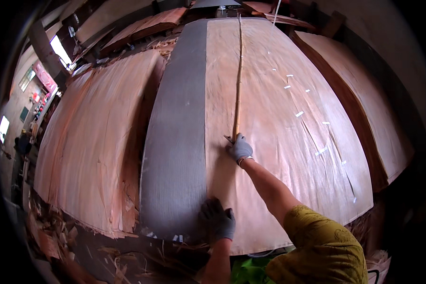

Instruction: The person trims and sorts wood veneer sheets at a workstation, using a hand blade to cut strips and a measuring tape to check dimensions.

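My right hand (241, 149), in a grey glove, is closed around the near end of a long thin bamboo pole (239, 80). The pole runs away from me over a pale wood veneer sheet (265, 189) to its far edge. A small dark pointed piece (229, 139) juts out left of that hand; I cannot make out what it is. My left hand (217, 219), also gloved, lies on the near part of the sheet, beside the edge where it meets a dark grey surface (175, 156). Its fingers are stretched out and hold nothing.
Veneer stacks stand to the left (94, 142) and right (364, 90). Several short white tape strips (299, 114) lie along cracks on the sheet's right half. Torn veneer scraps (123, 265) litter the floor at the lower left. More veneer (146, 23) lies at the back.
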`<state>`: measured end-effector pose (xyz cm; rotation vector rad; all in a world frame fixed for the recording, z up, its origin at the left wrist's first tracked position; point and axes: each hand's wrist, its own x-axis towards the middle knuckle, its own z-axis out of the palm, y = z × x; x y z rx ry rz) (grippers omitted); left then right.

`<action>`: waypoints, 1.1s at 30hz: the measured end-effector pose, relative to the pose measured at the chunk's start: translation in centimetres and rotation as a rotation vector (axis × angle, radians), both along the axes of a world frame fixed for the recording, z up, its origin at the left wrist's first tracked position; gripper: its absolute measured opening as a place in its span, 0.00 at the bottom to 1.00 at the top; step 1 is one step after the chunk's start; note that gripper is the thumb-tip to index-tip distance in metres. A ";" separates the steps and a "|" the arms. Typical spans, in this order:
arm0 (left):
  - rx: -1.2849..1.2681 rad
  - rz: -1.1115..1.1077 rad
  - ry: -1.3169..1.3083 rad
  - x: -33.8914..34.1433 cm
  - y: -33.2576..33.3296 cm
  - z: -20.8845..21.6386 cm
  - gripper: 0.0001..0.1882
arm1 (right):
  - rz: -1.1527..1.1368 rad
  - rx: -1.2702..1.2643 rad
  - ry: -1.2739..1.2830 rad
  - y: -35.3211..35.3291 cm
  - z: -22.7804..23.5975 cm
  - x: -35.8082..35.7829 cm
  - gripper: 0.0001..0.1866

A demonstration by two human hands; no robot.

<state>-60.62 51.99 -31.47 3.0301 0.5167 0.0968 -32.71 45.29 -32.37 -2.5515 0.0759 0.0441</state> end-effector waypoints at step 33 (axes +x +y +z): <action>-1.516 0.625 -0.139 -19.7 1.2 -5.4 0.10 | -0.016 0.580 0.617 -31.4 0.9 -42.5 0.17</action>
